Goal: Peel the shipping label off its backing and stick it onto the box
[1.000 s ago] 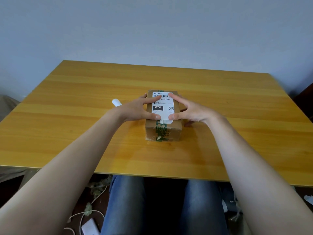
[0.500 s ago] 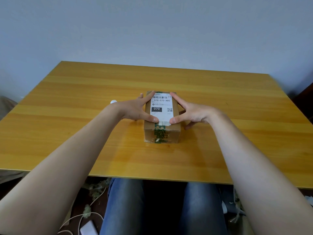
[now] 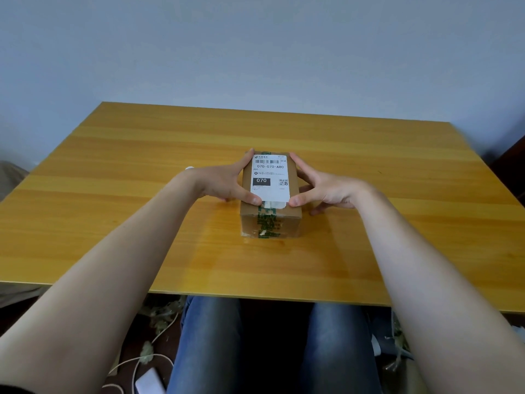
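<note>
head view, one moment. the box (image 3: 271,223) stood near the middle of the wooden table (image 3: 142,194), a short end toward the person. the shipping label (image 3: 270,177) lay flat on its top face, print up and barcode at the far end, covering most of that face and overlapping the green tape (image 3: 267,220) that ran down the near end.

the left hand (image 3: 224,182) flanked the label's left edge and the right hand (image 3: 324,189) its right edge. on each hand the fingers were spread and nearly straight, gripping nothing: the forefinger reached to a far corner of the label, the thumb pressed beside a near corner, and the remaining fingers rested low along the box's side. this mirrored placement probably served two ends, holding the light box steady from both sides and bearing down on the label's margins, where an adhesive sheet tends to lift first.

judged from the layout, peeling and placing were done and the step in hand was smoothing. the label's middle showed no obvious wrinkle.

a small white object (image 3: 189,168) lay on the table behind the left wrist, mostly hidden; whether it was the discarded backing could not be told.
</note>
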A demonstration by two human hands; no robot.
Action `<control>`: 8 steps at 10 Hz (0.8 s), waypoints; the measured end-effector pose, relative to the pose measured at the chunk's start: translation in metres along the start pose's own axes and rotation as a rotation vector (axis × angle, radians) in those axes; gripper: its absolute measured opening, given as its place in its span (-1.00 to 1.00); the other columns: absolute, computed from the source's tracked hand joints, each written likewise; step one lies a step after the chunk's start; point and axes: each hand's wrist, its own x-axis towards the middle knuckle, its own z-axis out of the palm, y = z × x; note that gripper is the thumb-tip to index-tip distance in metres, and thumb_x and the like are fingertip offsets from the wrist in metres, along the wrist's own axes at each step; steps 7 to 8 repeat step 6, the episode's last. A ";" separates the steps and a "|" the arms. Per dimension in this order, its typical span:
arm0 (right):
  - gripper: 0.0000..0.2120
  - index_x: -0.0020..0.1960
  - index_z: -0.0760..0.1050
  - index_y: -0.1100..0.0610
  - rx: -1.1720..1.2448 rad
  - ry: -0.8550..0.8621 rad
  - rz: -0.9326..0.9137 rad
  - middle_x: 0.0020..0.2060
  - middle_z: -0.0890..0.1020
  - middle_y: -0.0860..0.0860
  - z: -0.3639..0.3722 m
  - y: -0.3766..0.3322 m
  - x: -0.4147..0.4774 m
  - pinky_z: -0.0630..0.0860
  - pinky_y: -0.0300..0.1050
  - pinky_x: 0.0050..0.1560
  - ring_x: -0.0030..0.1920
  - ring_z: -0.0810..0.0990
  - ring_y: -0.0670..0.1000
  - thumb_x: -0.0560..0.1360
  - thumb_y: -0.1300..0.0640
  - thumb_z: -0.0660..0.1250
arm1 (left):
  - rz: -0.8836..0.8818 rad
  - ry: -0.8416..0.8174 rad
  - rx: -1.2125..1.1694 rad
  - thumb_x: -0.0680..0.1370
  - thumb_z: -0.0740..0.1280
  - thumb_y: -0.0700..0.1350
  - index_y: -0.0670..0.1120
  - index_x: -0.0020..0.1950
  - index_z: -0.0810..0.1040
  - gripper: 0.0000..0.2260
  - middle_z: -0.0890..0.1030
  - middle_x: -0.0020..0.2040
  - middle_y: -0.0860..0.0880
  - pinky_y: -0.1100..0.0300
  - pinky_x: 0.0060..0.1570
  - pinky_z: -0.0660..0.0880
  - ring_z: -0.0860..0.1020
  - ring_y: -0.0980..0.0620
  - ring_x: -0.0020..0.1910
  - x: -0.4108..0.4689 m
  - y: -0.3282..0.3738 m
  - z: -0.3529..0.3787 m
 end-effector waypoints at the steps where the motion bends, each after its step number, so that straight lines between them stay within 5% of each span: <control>1: 0.37 0.64 -0.17 -0.41 0.030 -0.008 0.034 0.68 0.04 -0.29 -0.002 0.006 0.000 0.69 0.02 -0.01 0.56 0.34 -0.04 0.14 -0.19 0.71 | 0.036 -0.046 -0.117 0.09 0.72 0.30 0.43 0.62 -0.27 0.42 0.16 0.69 0.16 -0.07 0.32 0.58 0.40 0.03 0.46 -0.001 -0.008 0.000; 2: 0.44 0.67 -0.15 -0.33 0.073 0.012 0.040 0.68 0.07 -0.26 -0.002 0.015 0.001 0.63 -0.08 -0.08 0.59 0.31 -0.05 0.08 -0.25 0.74 | 0.084 -0.070 -0.271 0.19 0.76 0.11 0.43 0.63 -0.23 0.38 0.17 0.69 0.12 -0.06 0.25 0.63 0.51 0.11 0.38 -0.001 -0.020 0.005; 4: 0.07 0.67 -0.02 -0.33 0.186 0.126 -0.023 0.65 0.22 -0.20 -0.003 0.020 -0.008 0.62 0.09 0.09 0.46 0.46 -0.01 0.43 0.03 0.62 | 0.179 0.125 -0.427 0.43 0.62 -0.11 0.25 0.71 -0.14 0.13 0.22 0.68 0.07 0.13 -0.04 0.69 0.63 0.09 0.24 -0.001 -0.013 0.018; 5: -0.19 0.64 0.23 -0.23 0.288 0.318 -0.047 0.56 0.43 -0.13 -0.003 0.023 -0.008 0.64 0.24 0.17 0.34 0.57 -0.01 0.53 0.10 0.53 | 0.177 0.271 -0.414 0.45 0.63 -0.05 0.20 0.70 0.14 -0.04 0.38 0.62 0.04 -0.05 0.06 0.71 0.60 0.03 0.31 0.006 -0.002 0.024; 6: -0.32 0.59 0.36 -0.20 0.228 0.439 -0.057 0.49 0.52 -0.09 -0.005 0.018 -0.011 0.67 0.22 0.16 0.27 0.63 0.00 0.54 0.02 0.53 | 0.174 0.349 -0.314 0.48 0.58 0.10 0.14 0.68 0.22 -0.14 0.42 0.58 0.02 -0.09 0.08 0.69 0.53 -0.05 0.39 0.010 0.004 0.019; 8: -0.32 0.59 0.36 -0.20 0.228 0.439 -0.057 0.49 0.52 -0.09 -0.005 0.018 -0.011 0.67 0.22 0.16 0.27 0.63 0.00 0.54 0.02 0.53 | 0.174 0.349 -0.314 0.48 0.58 0.10 0.14 0.68 0.22 -0.14 0.42 0.58 0.02 -0.09 0.08 0.69 0.53 -0.05 0.39 0.010 0.004 0.019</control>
